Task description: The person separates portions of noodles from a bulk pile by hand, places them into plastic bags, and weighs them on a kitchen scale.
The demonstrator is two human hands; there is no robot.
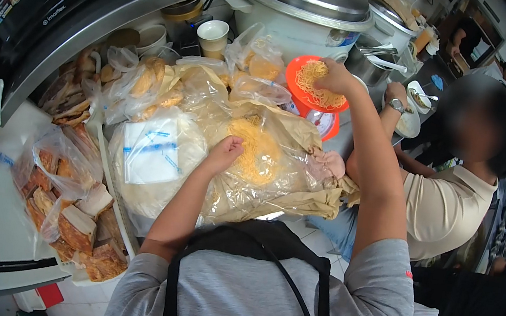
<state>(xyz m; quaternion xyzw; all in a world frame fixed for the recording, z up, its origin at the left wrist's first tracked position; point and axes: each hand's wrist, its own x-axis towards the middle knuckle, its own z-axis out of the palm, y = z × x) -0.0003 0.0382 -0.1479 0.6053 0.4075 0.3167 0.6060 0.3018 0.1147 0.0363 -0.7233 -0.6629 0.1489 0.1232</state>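
Head view: noodles in two places, one hand at each.

1. Right hand (334, 77): fingers bunched from above, pinching a tuft of noodles (312, 83) in the orange dish (305, 104). Dish sits on the orange scale (333, 129); its dial (320, 120) is partly visible, reading too small for me.
2. Left hand (225, 153): fingers drawn together, loosely curled, fingertips at the edge of the noodle pile (253, 158). Can't tell if any strands are between them.
3. Pile lies on clear plastic over brown paper (317, 204), right beside the packet of white sheets (151, 153).
4. My take on handling: lift small tufts straight up so strands don't drag over the rim. Light pinch; a hard squeeze could mat or snap them.
5. I'd get fingers fully off the dish before trusting the dial; hand pressure would skew it.
6. Left side: loosen strands from the pile's edge, keep loose plastic out of the grip.
7. Watch clearance: co-worker's hand (395, 93) and a white bowl (408, 124) are near the right forearm. Keep that elbow tucked so it doesn't bump either.
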